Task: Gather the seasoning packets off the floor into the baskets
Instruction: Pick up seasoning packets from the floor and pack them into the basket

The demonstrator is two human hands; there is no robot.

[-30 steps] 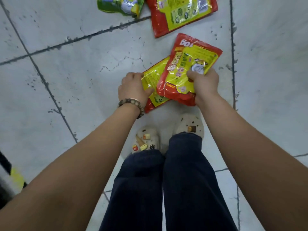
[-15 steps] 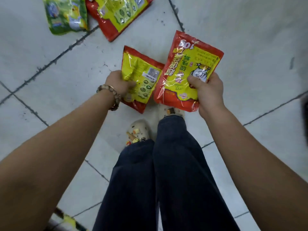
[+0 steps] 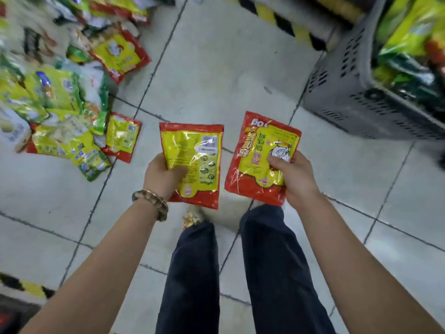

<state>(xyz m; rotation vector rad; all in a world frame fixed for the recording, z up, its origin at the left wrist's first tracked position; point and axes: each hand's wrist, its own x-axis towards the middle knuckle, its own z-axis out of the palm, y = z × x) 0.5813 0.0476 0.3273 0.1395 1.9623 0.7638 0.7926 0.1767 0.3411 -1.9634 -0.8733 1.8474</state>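
The left hand [image 3: 163, 174] is clenched on the lower edge of one seasoning packet [image 3: 192, 162], thumb pressed on its face, and the right hand [image 3: 296, 179] is clamped on the lower right corner of a second packet [image 3: 260, 155].

In the head view, the two packets, which a second ago were overlapped low over the floor [image 3: 216, 68] by the feet, are now held apart side by side and raised. A grey basket [image 3: 349, 92] and a heap of packets [image 3: 60, 104] on the floor have been brought into view. The pick-up is judged finished; only the carry to the basket remains.

The left packet is shown back up, barcode visible, its long axis pointed straight away from the person. The right packet is shown front up, print upside down, its long axis leaned slightly right at the far end.
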